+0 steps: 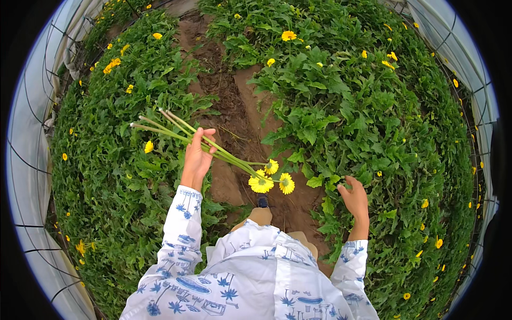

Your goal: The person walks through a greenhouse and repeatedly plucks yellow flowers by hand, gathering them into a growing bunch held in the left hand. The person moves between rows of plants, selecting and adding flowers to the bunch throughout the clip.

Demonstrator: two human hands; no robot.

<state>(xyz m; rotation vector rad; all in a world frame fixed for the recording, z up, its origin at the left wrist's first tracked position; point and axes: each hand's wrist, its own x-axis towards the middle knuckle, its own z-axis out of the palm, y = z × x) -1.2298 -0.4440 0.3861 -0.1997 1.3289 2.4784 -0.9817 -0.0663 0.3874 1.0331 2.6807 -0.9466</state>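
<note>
My left hand (pixel 197 156) is closed around a small bunch of cut yellow flowers (pixel 269 180). Their long green stems (pixel 165 124) stick up and to the left, and the blooms hang down to the right over the dirt path. My right hand (pixel 354 200) hovers with fingers apart at the edge of the leafy bed on the right, holding nothing. Both arms wear white sleeves with a blue print.
A brown dirt path (pixel 240 112) runs between two dense green flower beds (pixel 373 122) dotted with yellow blooms (pixel 288 36). Clear plastic greenhouse walls (pixel 32 138) with wire frames curve along both sides. My foot (pixel 261 201) stands on the path.
</note>
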